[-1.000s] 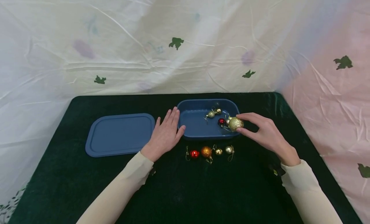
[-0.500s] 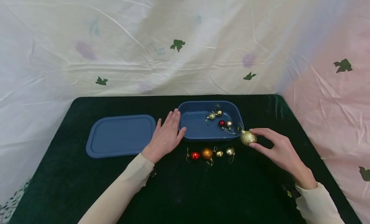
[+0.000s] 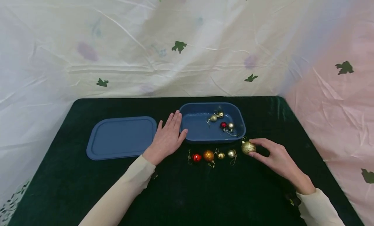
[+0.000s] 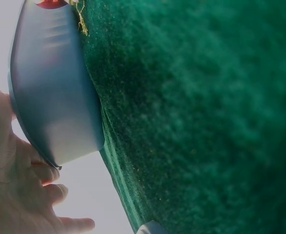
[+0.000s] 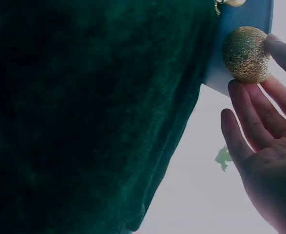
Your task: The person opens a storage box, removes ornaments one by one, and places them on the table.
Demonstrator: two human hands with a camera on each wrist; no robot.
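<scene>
My right hand [image 3: 279,159] pinches a large gold glitter bauble [image 3: 248,148] between thumb and fingers, just off the near right corner of a blue box [image 3: 195,138]. In the right wrist view the same bauble [image 5: 247,54] sits at the fingertips, in front of the box wall. My left hand [image 3: 166,138] lies with straight fingers against the left end of the box; the left wrist view has its fingers at the rim. Inside the box are a red bauble [image 3: 223,125], a silvery one [image 3: 230,126] and two small gold ones [image 3: 214,117].
In front of the box runs a row of baubles: red [image 3: 196,158], orange [image 3: 208,155], small gold [image 3: 221,155] and silvery [image 3: 231,153]. A flat blue lid [image 3: 122,136] lies on the dark green tablecloth [image 3: 187,193] at left. Patterned white cloth [image 3: 131,41] hangs behind.
The right hand has brought the large gold bauble out from over the box's right side, rightward and toward me, to the end of the row. The left hand stays at the box.
</scene>
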